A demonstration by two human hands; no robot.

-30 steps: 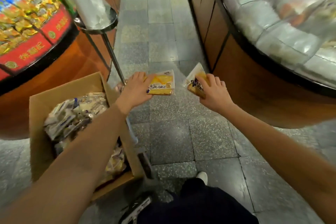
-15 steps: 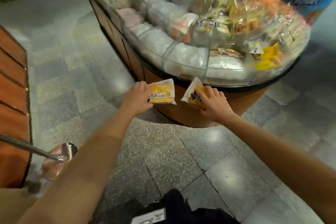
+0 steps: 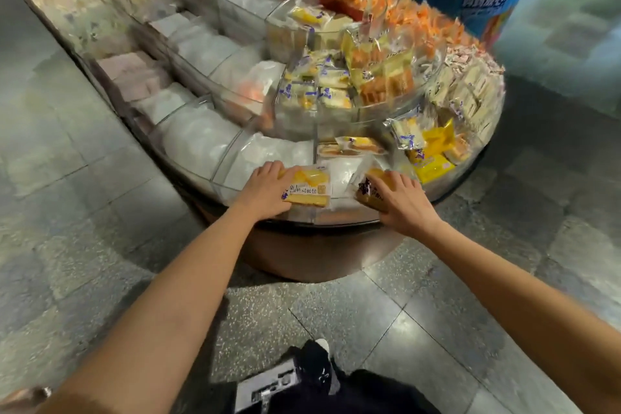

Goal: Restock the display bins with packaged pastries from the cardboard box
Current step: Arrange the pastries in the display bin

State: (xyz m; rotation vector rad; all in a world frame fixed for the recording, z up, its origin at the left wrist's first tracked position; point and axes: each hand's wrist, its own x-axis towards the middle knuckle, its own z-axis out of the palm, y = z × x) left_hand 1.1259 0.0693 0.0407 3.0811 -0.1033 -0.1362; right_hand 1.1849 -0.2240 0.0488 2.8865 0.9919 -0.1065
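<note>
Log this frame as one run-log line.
left hand grips yellow clear-wrapped pastry packet | right hand grips brown clear-wrapped pastry packet | both held over front clear plastic display bins | neither released

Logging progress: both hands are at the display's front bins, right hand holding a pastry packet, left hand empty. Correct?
No. The head view shows the left hand also holding a yellow pastry packet; the right hand holds a brown packet at the front bins.

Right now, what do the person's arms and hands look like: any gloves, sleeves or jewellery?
The left hand and right hand are bare: no gloves, rings or watch show. The forearms are bare too; no sleeve is in view.
</note>
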